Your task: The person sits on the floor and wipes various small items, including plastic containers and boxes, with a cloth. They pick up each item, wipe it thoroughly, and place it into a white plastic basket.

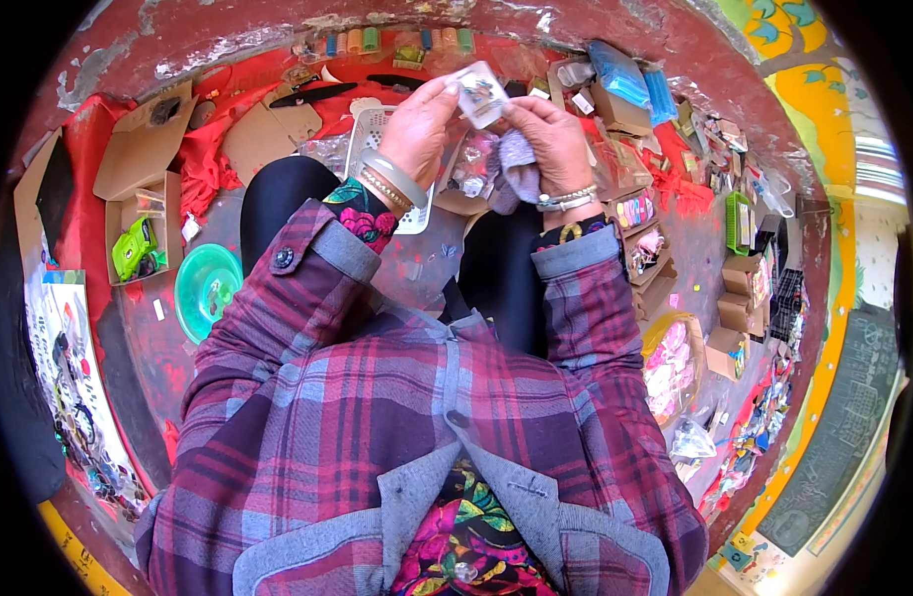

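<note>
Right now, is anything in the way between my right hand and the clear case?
Nothing visible: your right hand has fingertips at the clear case, by its right edge. Your left hand holds its left side. The cloth in your right hand hangs lower.

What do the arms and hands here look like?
The left hand has a broad pale bangle and a beaded bracelet at the wrist; the right hand, slim pale bracelets. Purple, red and grey plaid sleeves end in grey cuffs over dark floral inner cuffs. The left one has a dark button.
</note>
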Demonstrator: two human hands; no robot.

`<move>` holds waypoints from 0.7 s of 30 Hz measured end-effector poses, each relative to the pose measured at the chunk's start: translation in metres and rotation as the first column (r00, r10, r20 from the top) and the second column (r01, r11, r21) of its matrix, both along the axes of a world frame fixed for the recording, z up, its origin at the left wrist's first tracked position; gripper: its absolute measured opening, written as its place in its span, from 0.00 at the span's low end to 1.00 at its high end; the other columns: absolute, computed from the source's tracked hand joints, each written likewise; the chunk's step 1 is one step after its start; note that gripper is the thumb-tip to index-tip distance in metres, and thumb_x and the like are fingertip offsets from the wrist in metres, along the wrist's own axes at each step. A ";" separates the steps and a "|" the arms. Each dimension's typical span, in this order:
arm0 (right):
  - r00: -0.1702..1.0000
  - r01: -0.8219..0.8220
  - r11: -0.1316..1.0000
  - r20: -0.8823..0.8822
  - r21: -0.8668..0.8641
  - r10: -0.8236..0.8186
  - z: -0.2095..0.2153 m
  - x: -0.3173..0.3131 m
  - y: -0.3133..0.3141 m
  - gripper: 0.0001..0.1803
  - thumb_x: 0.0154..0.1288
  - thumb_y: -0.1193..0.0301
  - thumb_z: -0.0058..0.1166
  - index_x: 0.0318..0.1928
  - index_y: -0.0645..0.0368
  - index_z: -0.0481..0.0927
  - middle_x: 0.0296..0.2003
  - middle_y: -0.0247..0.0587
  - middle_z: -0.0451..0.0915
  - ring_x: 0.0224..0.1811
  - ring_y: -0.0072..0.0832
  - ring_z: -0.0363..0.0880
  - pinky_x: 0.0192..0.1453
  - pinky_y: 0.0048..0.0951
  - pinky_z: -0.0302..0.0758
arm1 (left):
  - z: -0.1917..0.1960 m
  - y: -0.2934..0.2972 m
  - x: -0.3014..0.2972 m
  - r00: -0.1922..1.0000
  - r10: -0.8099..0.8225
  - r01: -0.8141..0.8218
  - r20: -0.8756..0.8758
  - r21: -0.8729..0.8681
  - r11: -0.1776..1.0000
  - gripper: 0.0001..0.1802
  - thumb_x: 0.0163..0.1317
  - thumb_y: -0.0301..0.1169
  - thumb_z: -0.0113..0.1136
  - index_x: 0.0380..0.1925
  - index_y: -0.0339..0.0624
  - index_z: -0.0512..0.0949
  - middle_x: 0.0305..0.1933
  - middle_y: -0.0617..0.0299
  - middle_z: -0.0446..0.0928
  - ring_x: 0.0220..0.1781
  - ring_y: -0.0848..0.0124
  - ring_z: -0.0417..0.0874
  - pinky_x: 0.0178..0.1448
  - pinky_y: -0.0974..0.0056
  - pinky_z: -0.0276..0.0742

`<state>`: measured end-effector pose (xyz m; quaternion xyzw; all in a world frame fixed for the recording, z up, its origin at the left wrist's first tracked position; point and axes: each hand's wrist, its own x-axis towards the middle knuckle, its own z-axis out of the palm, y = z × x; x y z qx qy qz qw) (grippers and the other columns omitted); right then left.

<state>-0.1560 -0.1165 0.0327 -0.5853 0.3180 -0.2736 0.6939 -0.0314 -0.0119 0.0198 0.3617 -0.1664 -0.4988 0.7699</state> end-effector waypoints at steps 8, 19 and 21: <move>0.790 -0.295 0.874 -0.613 -0.386 -0.004 -0.077 -0.054 -0.086 0.10 0.54 0.67 0.54 0.32 0.61 0.80 0.25 0.35 0.79 0.27 0.22 0.76 0.33 0.24 0.71 | 0.004 0.009 0.016 0.998 -0.025 0.030 -0.057 0.074 0.997 0.17 0.64 0.33 0.46 0.49 0.36 0.69 0.54 0.54 0.70 0.55 0.65 0.70 0.58 0.60 0.64; 0.178 -0.772 0.630 -0.980 -0.080 0.094 -0.196 -0.019 -0.085 0.13 0.53 0.65 0.47 0.37 0.52 0.81 0.39 0.46 0.78 0.43 0.42 0.76 0.47 0.38 0.72 | 0.019 0.012 0.022 0.992 -0.112 0.119 -0.056 0.158 0.980 0.16 0.64 0.32 0.43 0.47 0.35 0.70 0.52 0.53 0.71 0.57 0.65 0.70 0.57 0.62 0.63; 0.005 -0.852 0.523 -0.999 0.015 0.037 -0.220 -0.015 -0.085 0.14 0.54 0.65 0.46 0.37 0.54 0.81 0.40 0.47 0.78 0.44 0.43 0.76 0.48 0.38 0.72 | 0.020 0.011 0.022 0.992 -0.113 0.123 -0.064 0.176 0.977 0.16 0.64 0.32 0.43 0.47 0.35 0.70 0.52 0.53 0.71 0.57 0.65 0.70 0.57 0.62 0.64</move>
